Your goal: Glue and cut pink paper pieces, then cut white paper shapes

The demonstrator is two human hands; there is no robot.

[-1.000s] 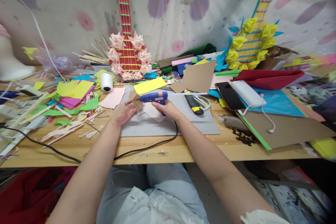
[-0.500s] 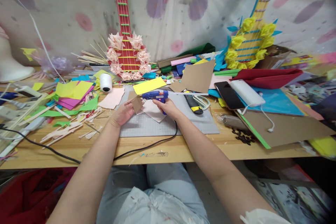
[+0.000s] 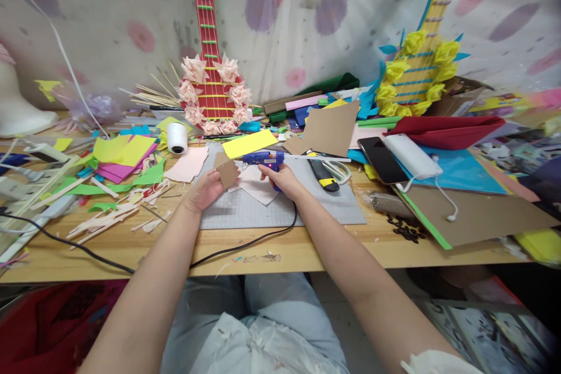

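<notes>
My left hand [image 3: 207,188] is closed on a small brown piece of cardboard [image 3: 228,174], held tilted above the grey cutting mat [image 3: 245,216]. In my right hand [image 3: 284,180] is a blue hot glue gun [image 3: 265,159], its fingers wrapped round the handle. The nozzle points left, close to the cardboard's upper right edge; whether they touch I cannot tell. From the gun's back a long white glue stick [image 3: 318,158] sticks out. Beneath both hands lies a sheet of white paper [image 3: 262,191] on the mat.
Behind the mat stand a red paper guitar [image 3: 213,93] with pink flowers and a yellow one [image 3: 414,79]. Scissors [image 3: 339,171] and a black-yellow cutter [image 3: 323,174] lie right of my hands. The gun's black cord [image 3: 249,243] crosses the table's front. Paper scraps [image 3: 125,152] cover the left.
The glue gun has shifted slightly right, away from the cardboard. My left hand has turned the cardboard so more of its flat face shows.
</notes>
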